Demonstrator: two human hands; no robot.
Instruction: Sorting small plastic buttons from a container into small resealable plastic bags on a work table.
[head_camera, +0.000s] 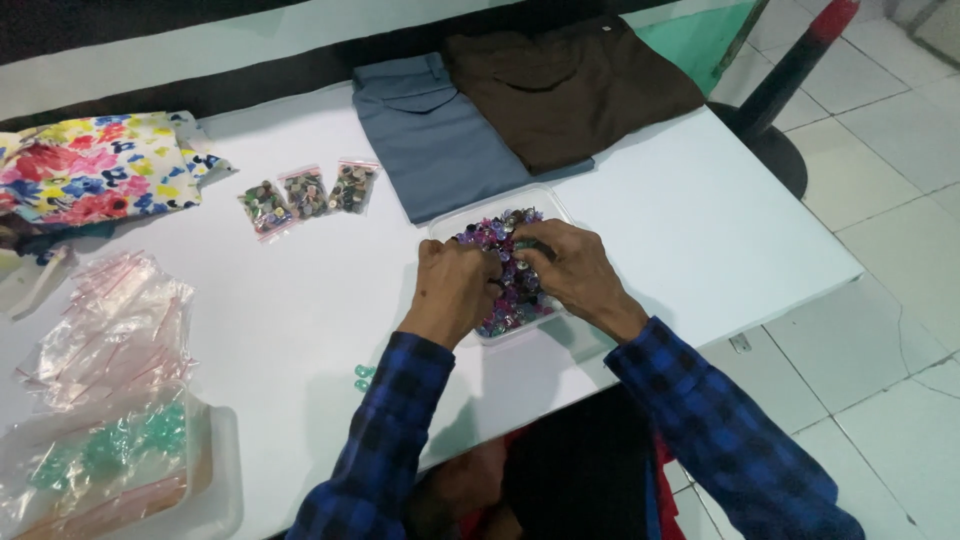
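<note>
On the white table: one clear tray, three filled bags, two folded garments, one floral cloth, one pile of empty bags, one further tub.
Tray: one shallow clear plastic tray (548, 212) sits near the table's (700, 230) front edge, just ahead of both hands; it is heaped with small beads (500, 232), mostly purple with some silver and green, too many to count.
Left hand: the left hand (455, 290) lies knuckles-up over the near left part of the tray, fingers curled down into the beads; the fingertips are hidden, so I cannot tell whether they pinch anything.
Right hand: the right hand (575, 275) reaches in from the right, palm down, fingers bent into the middle of the heap, close to the left hand's knuckles; what it grips, if anything, cannot be told.
Sleeves: two, blue-and-black checked, forearms angled inward toward the tray.
Filled bags: three small zip bags (306, 195) of dark beads lie side by side, left of the tray and well apart from it.
Loose beads: about two green beads (363, 377) beside the left wrist.
Garments: one grey-blue folded garment (440, 140) touching the tray's far edge, one brown folded garment (570, 85) overlapping it.
Floral cloth: one floral cloth (100, 165), far left.
Empty bags: one loose pile of empty bags (115, 330), count unclear.
Tub: one clear tub (215, 480) with green beads in bags at the near left corner.
</note>
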